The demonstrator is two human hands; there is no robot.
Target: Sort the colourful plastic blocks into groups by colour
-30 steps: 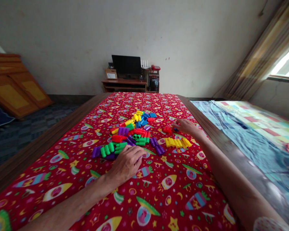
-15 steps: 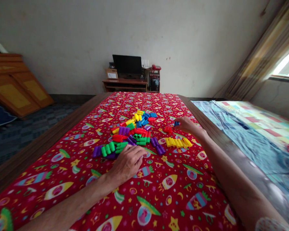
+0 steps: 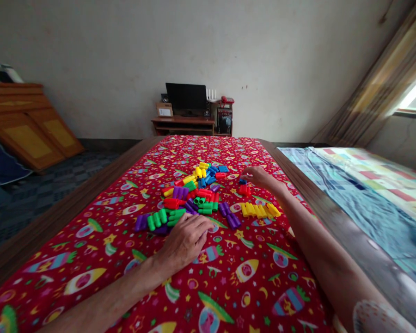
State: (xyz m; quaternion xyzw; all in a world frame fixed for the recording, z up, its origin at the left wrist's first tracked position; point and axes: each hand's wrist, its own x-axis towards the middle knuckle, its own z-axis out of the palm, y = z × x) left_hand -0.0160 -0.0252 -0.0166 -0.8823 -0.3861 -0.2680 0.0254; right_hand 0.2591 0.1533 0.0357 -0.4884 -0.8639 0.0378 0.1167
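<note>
In the head view, the person's two hands are over the red patterned cloth (image 3: 215,273) on the table (image 3: 131,155). The right hand (image 3: 245,177) is clenched at the fingertips on one blue block (image 3: 242,181), low over the cloth, just behind one red block (image 3: 244,190) (whether the two blocks touch cannot be told). The left hand (image 3: 189,236) lies palm down, released, its fingers loosely bent; just beyond its knuckles are two green blocks (image 3: 157,219), the nearer one perhaps touching it.

Between the hands lie two purple blocks (image 3: 229,215), end to end. To their right, near the right forearm, runs one row of yellow blocks (image 3: 260,211). Left of these and farther back spreads one pile (image 3: 203,193) in five colours: yellow, blue, red, green and purple (too jumbled to count by piece).

Beyond the table stand one monitor (image 3: 186,99), two speakers (image 3: 207,112), one box (image 3: 164,109) and one red phone (image 3: 227,100). One cabinet (image 3: 38,129) is at the left, one bed (image 3: 333,185) at the right.
</note>
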